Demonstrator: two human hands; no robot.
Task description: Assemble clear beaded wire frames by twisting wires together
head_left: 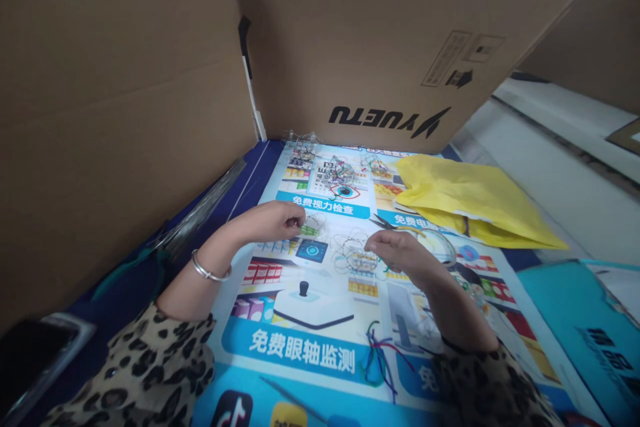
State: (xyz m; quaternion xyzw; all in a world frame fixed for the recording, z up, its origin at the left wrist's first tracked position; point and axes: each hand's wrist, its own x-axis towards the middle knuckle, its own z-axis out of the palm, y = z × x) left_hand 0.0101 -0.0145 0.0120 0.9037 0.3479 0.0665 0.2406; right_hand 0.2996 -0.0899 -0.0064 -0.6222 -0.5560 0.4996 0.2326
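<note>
My left hand point(286, 221) is closed, fingers curled together, above the printed sheet; a small loop of thin wire point(313, 224) shows beside its fingertips. What it pinches is too small to name. To the right, my right hand point(390, 248) has thumb and fingers pressed together at the edge of a tangle of thin wire loops point(353, 255). Whether it grips the wire is hard to make out. Pliers point(385, 221) with yellowish handles lie just behind my right hand. A bundle of coloured threads point(380, 357) rests nearer to me.
Tall cardboard panels point(350, 47) stand at the left and back. A yellow bag point(475, 200) and a teal packet point(585, 320) lie to the right. More wire pieces point(340, 170) sit at the back. Straight wires point(200, 213) and a phone point(40, 360) are at the left.
</note>
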